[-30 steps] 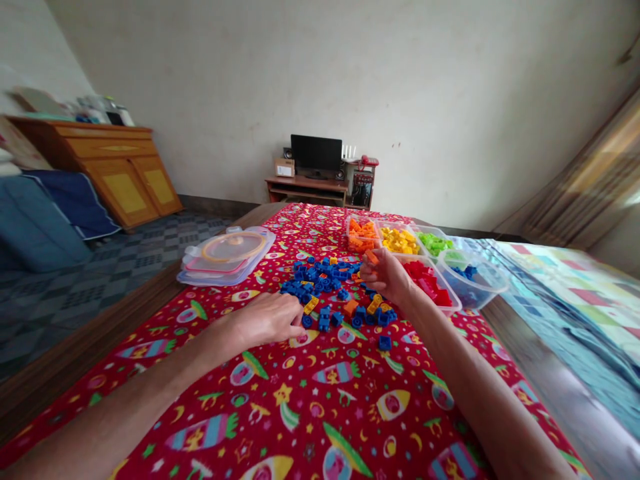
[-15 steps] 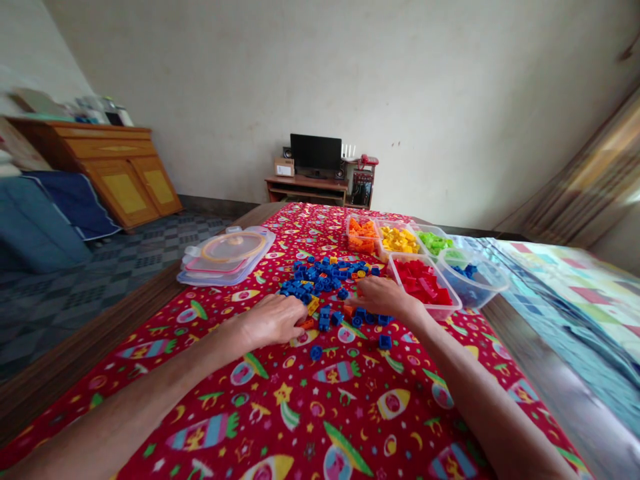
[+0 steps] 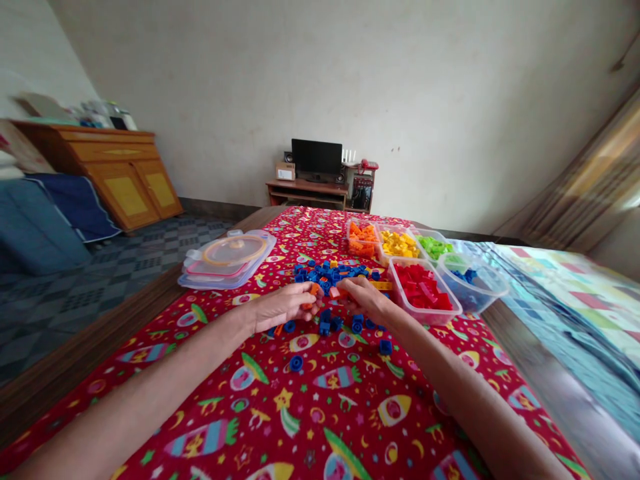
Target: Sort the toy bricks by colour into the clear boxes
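Note:
Orange building bricks (image 3: 312, 297) are pinched in the fingers of my left hand (image 3: 281, 305), at the near left of a heap of blue bricks (image 3: 333, 270). On the other side of the heap, my right hand (image 3: 367, 297) has its fingers closed on an orange-red brick (image 3: 340, 292), partly hidden by them. A long yellow brick (image 3: 381, 285) lies just beyond that hand. Several loose blue pieces are scattered nearer me, among them a round blue piece (image 3: 296, 363) and a square blue brick (image 3: 385, 347).
Clear tubs hold orange bricks (image 3: 363, 239), yellow bricks (image 3: 399, 244), green bricks (image 3: 434, 247) and red bricks (image 3: 423, 287). A round tub (image 3: 483, 287) has a few blue bricks. Stacked lids (image 3: 227, 260) lie left on the red patterned cloth (image 3: 240, 413). A bed (image 3: 565, 293) adjoins the right side.
My left hand has lifted orange bricks from the cloth. My right hand has drawn slightly nearer the left, with an orange-red brick in its fingers. The round blue piece has shifted left and toward me.

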`<action>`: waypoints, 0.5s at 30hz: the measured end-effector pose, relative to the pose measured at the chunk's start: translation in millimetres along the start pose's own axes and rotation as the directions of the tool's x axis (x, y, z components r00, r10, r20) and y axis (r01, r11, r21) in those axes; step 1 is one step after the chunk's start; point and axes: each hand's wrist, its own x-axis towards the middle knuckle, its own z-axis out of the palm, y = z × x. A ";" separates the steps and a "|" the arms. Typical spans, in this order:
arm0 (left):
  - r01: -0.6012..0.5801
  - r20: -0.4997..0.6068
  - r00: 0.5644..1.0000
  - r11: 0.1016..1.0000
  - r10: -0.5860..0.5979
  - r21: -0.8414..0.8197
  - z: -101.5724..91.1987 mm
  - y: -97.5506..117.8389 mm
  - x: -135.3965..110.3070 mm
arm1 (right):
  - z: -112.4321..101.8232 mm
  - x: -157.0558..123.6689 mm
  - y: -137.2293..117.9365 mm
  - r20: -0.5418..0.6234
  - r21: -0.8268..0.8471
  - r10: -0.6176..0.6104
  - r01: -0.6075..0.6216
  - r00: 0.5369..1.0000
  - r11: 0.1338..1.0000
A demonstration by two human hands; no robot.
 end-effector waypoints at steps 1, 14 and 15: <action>-0.001 -0.010 1.000 0.998 0.000 -0.068 3.2 -0.5 0.4 | 3.1 0.4 0.3 0.043 0.160 0.055 -0.062 0.998 0.985; -0.252 -0.282 0.897 0.919 0.339 0.303 34.8 -17.0 6.0 | 39.0 2.2 8.2 0.135 0.719 0.225 -0.252 0.965 0.648; -0.253 -0.252 0.892 0.876 0.376 0.412 37.9 -19.7 3.6 | 41.4 1.0 8.0 0.119 0.735 0.219 -0.234 0.969 0.637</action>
